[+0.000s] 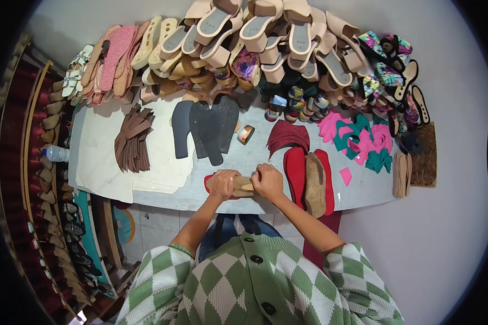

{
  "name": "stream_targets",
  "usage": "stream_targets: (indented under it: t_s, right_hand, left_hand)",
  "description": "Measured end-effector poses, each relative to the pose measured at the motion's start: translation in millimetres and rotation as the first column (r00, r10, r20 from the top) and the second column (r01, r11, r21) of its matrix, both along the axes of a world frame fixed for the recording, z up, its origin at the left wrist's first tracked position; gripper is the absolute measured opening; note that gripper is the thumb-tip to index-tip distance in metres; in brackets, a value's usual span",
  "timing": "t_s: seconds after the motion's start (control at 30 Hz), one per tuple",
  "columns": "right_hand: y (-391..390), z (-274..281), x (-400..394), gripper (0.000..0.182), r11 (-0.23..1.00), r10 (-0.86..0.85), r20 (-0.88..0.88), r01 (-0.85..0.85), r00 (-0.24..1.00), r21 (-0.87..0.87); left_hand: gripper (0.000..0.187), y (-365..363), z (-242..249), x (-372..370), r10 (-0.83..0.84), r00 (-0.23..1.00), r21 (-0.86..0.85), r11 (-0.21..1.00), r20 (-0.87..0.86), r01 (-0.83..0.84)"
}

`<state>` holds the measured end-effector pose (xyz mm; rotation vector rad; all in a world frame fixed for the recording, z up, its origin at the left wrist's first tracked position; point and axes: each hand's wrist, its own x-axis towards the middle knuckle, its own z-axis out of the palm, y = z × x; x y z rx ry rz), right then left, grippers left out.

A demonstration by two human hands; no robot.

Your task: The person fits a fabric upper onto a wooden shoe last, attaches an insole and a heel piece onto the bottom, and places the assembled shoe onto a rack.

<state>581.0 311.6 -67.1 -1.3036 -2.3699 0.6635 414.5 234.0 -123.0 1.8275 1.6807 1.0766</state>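
Note:
Near the table's front edge, a brown shoe last point(244, 187) lies sideways with red material point(207, 183) showing at its left end. My left hand point(223, 184) is wrapped over the last's left part, fingers closed. Around its right end, my right hand point(268, 181) is closed too, with the thumb side toward the middle. To the right stand two red sole pieces point(295, 176) with another brown last point(315, 187) between them. Stacked dark red pieces point(288, 138) lie just behind. The undersides of both hands are hidden.
Heeled sandals point(255, 27) are piled along the back. Brown strips point(134, 138) and dark sole shapes point(214, 127) lie left of centre, a tape roll point(245, 134) beside them. Pink and teal scraps point(363, 135) lie at right. A shelf of lasts point(49, 179) stands at far left.

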Motion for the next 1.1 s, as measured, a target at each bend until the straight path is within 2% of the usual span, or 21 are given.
stream_targets:
  t_s: [0.07,0.17,0.27,0.3,0.33,0.4,0.43,0.53,0.63,0.83,0.93,1.1]
  right_hand:
    - [-0.9,-2.0,0.7,0.019,0.999,-0.001,-0.015,0.001,1.000,-0.045]
    - [6.8,4.2,10.0,0.027,0.946,0.173,-0.074,-0.187,0.982,-0.265]
    - [14.2,9.5,20.7,0.044,0.818,0.517,0.002,-0.494,0.856,-0.295]
    - [15.9,17.3,21.0,0.060,0.768,0.598,0.140,-0.514,0.789,-0.382]
    - [15.8,19.1,21.3,0.060,0.762,0.619,0.171,-0.535,0.766,-0.365]
    - [15.5,21.6,22.6,0.058,0.749,0.654,0.232,-0.573,0.720,-0.334]
    - [17.1,18.8,23.6,0.059,0.742,0.664,0.236,-0.585,0.710,-0.327]
    - [18.7,8.3,22.2,0.062,0.725,0.686,0.237,-0.616,0.688,-0.309]
    - [17.1,5.8,24.3,0.062,0.727,0.684,0.240,-0.622,0.688,-0.290]
    - [15.5,11.2,24.0,0.063,0.729,0.683,0.253,-0.615,0.685,-0.300]
    - [17.9,15.7,29.2,0.063,0.732,0.679,0.256,-0.606,0.689,-0.311]
    - [24.8,29.3,55.9,0.063,0.748,0.660,0.249,-0.592,0.708,-0.301]
  left_hand:
    - [0.037,-2.5,-0.7,-0.4,0.001,1.000,-0.036,0.999,-0.023,-0.002]
    - [0.034,-5.4,-0.2,-2.8,0.016,0.999,-0.038,0.999,-0.038,-0.018]
    - [0.032,-11.7,5.5,-9.8,0.090,0.996,-0.022,0.996,-0.019,-0.091]
    - [0.039,-18.4,6.9,-14.6,0.078,0.996,-0.032,0.996,-0.044,-0.080]
    - [0.049,-27.1,9.2,-21.4,0.065,0.995,-0.046,0.997,-0.070,-0.068]
    - [0.073,-44.5,11.1,-37.0,0.034,0.992,-0.075,0.996,-0.121,-0.044]
    - [0.092,-51.8,9.7,-45.2,-0.040,0.988,-0.142,0.990,-0.149,0.019]
    - [0.097,-71.2,14.9,-56.5,-0.097,0.982,-0.112,0.991,-0.160,0.080]
    - [0.097,-75.1,8.4,-60.5,-0.019,0.995,-0.216,0.976,-0.099,-0.003]
    - [0.095,-73.8,1.9,-65.3,0.001,0.989,-0.184,0.983,-0.146,-0.028]
    - [0.096,-73.4,0.9,-66.9,-0.008,0.985,-0.231,0.972,-0.174,-0.032]
    - [0.095,-71.3,9.6,-64.3,0.013,0.988,-0.226,0.973,-0.157,-0.049]
